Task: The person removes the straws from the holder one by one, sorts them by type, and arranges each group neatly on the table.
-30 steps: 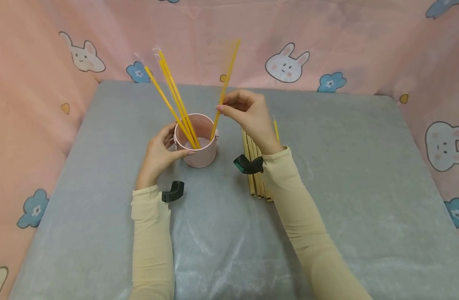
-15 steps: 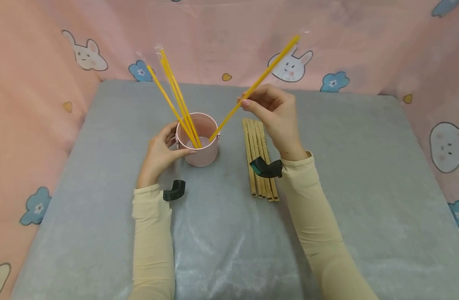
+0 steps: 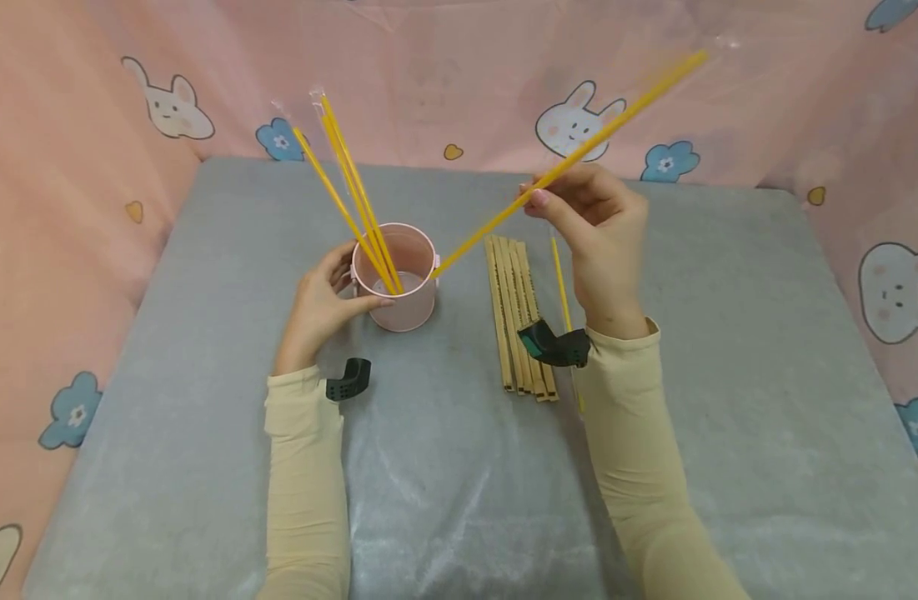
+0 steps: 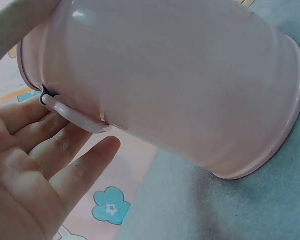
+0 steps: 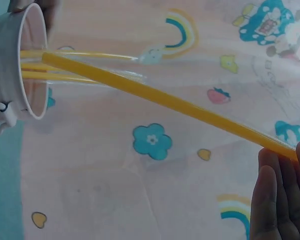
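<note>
My left hand (image 3: 319, 308) holds a small pink bucket (image 3: 402, 317) upright on the table, thumb along its near rim and fingers round its left side. The left wrist view shows those fingers beside the bucket's handle (image 4: 75, 117). Several yellow drinking straws (image 3: 357, 200) in clear wrappers lean inside it, fanning out to the upper left. Between thumb and fingertips, my right hand (image 3: 601, 229) pinches another wrapped yellow straw (image 3: 624, 117), slanted up to the right. Its lower end is right at the bucket's rim; in the right wrist view this end (image 5: 47, 57) overlaps the bucket mouth.
Several slim tan sticks (image 3: 514, 317) lie side by side on the grey tabletop (image 3: 428, 467), right of the bucket. A yellow straw (image 3: 560, 279) lies beside them, partly hidden by my right wrist. A pink patterned curtain (image 3: 398, 83) stands behind the table.
My right hand has moved right, away from the bucket, with the straw. That straw has tilted from steep to slanting, its lower end shifting from inside the bucket to the rim. My left hand stays put.
</note>
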`<state>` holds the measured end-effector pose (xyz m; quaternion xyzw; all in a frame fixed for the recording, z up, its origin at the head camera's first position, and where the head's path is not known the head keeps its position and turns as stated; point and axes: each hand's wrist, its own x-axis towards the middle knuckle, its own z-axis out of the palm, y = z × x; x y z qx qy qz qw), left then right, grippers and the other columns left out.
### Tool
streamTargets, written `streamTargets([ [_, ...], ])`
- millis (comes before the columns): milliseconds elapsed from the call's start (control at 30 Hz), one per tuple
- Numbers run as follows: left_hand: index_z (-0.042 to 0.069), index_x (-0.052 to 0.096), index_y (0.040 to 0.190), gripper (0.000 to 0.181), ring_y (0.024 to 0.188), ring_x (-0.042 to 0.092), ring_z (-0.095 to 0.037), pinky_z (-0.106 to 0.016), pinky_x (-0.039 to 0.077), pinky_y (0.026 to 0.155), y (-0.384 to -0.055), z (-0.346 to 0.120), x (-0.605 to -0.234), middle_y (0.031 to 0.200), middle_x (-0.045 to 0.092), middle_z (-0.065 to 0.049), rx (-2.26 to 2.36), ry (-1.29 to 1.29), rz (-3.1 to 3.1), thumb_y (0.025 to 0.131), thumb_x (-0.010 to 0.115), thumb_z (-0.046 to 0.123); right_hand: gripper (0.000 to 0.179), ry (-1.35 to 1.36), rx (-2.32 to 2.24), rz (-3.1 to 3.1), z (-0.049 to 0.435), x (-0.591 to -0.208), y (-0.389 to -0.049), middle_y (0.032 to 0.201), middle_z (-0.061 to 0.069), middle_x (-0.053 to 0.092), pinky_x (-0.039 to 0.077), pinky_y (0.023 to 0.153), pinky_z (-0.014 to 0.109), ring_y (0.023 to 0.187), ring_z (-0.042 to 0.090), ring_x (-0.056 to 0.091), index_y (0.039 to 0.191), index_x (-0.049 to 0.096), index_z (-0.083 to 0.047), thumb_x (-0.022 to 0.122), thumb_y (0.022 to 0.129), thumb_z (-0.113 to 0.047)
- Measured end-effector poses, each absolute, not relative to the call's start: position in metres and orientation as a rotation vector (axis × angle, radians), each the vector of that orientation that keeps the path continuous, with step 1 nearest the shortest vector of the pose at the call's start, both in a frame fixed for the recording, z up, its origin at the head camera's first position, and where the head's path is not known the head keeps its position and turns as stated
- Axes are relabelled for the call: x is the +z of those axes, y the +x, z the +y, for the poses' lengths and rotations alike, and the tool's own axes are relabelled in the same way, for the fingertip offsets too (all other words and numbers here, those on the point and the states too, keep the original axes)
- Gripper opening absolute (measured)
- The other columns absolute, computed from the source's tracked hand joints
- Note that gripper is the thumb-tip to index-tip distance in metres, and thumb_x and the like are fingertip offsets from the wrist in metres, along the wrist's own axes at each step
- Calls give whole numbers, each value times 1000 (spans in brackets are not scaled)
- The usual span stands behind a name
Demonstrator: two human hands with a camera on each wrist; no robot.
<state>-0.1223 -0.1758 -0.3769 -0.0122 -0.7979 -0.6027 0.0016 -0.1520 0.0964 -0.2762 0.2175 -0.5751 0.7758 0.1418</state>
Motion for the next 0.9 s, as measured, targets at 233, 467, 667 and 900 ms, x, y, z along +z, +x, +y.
streamTargets([
  [233, 1, 44, 138, 79, 127, 45, -25, -31, 36, 106, -121, -178, -377, 135, 49, -15, -1874, -25, -2511, 70, 83, 2, 7, 534, 2204, -1643, 123, -282, -139, 81, 18, 68, 57, 74, 35, 77, 29, 66, 87, 64, 16, 64, 80, 13],
  [467, 1, 44, 138, 79, 127, 45, -26, -32, 37, 106, -124, -175, -376, 136, 49, -15, -1861, -28, -2522, 69, 83, 3, 10, 446, 2217, -1629, 157, -300, -131, 81, 21, 67, 56, 72, 36, 76, 30, 66, 88, 61, 21, 63, 82, 14],
  [667, 2, 45, 137, 78, 127, 45, -24, -32, 37, 106, -126, -171, -379, 135, 50, -15, -1876, -48, -2498, 69, 83, 2, 9, 408, 2236, -1637, 181, -305, -125, 79, 20, 67, 55, 70, 35, 74, 30, 66, 87, 59, 23, 62, 81, 16],
  [900, 1, 45, 137, 78, 127, 45, -24, -32, 37, 106, -121, -173, -381, 136, 49, -14, -1862, -35, -2503, 68, 83, 1, 14, 362, 2189, -1711, 198, -311, -121, 79, 20, 67, 55, 68, 33, 70, 28, 66, 88, 58, 25, 64, 80, 16],
])
